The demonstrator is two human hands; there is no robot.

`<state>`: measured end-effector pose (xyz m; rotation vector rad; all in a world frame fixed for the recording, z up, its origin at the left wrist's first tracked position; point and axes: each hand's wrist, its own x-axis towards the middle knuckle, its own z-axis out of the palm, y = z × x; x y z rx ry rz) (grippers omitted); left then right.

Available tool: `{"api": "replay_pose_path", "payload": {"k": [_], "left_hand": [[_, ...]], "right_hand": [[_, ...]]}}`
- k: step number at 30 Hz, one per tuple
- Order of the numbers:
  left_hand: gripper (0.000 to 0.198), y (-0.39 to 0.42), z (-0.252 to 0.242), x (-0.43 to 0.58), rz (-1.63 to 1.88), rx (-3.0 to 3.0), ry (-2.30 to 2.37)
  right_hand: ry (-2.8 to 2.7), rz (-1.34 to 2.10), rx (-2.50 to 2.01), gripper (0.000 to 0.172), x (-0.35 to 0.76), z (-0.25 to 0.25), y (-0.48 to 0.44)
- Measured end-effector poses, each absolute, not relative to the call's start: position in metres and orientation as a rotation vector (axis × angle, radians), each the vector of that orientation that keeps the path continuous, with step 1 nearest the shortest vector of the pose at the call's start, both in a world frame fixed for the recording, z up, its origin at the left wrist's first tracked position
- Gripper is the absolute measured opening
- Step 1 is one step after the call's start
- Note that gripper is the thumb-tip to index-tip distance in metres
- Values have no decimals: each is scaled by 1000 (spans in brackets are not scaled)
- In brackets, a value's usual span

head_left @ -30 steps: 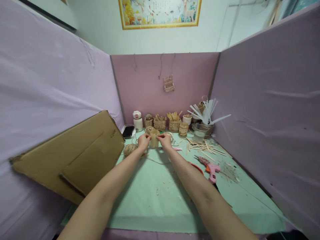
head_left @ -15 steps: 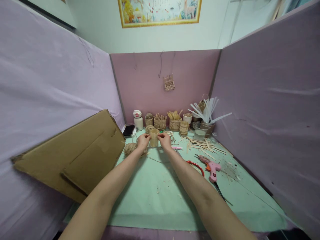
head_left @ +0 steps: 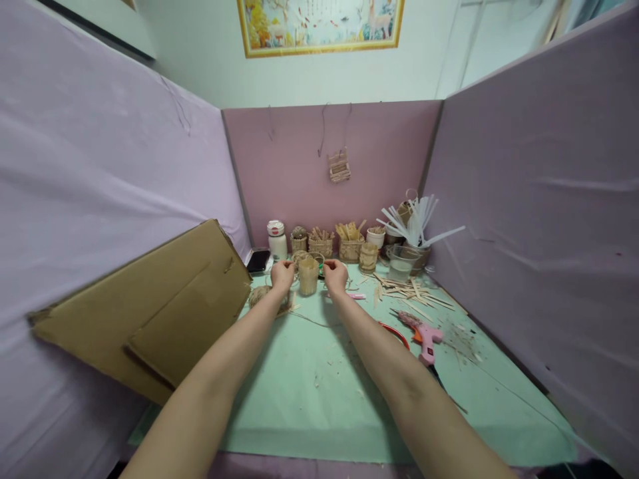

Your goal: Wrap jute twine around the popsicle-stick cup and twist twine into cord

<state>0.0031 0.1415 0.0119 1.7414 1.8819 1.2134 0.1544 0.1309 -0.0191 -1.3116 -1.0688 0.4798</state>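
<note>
A small tan cylindrical cup [head_left: 308,279] stands upright on the green tablecloth, between my hands and apart from both. My left hand [head_left: 283,275] is just left of it, thumb and fingers pinched together. On the other side, my right hand [head_left: 335,275] is closed in a similar pinch. Whatever the fingertips hold, if anything, is too small to make out. A ball of twine [head_left: 259,295] lies partly hidden by my left hand and wrist, and a loose strand [head_left: 314,322] runs over the cloth. Behind the cup sits a coil of twine [head_left: 299,258].
A pink glue gun [head_left: 426,338] and red-handled scissors [head_left: 398,332], partly under my right forearm, lie to the right. Thin wooden strips [head_left: 412,291] are scattered behind them. Stick-filled baskets [head_left: 351,250] and a water container [head_left: 399,266] line the back. Cardboard [head_left: 174,306] leans at left.
Both hands have moved outward from the cup's sides, my left hand leftward and my right hand rightward. The cup stays upright in about the same place.
</note>
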Motion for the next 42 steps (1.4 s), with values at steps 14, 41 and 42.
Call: {"api": "replay_pose_path", "payload": {"k": [14,41,42], "left_hand": [[25,19,74,-53,524,1955,1082],[28,15,-1,36,747,1186,795],[29,14,0,36,752,1146,798]], "right_hand": [[-1157,987,-800,14,185,40,14],[-1134,1047,-1073,37,189,-10,-1],[-1138,1038,-1078,39,190,-11,-1]]}}
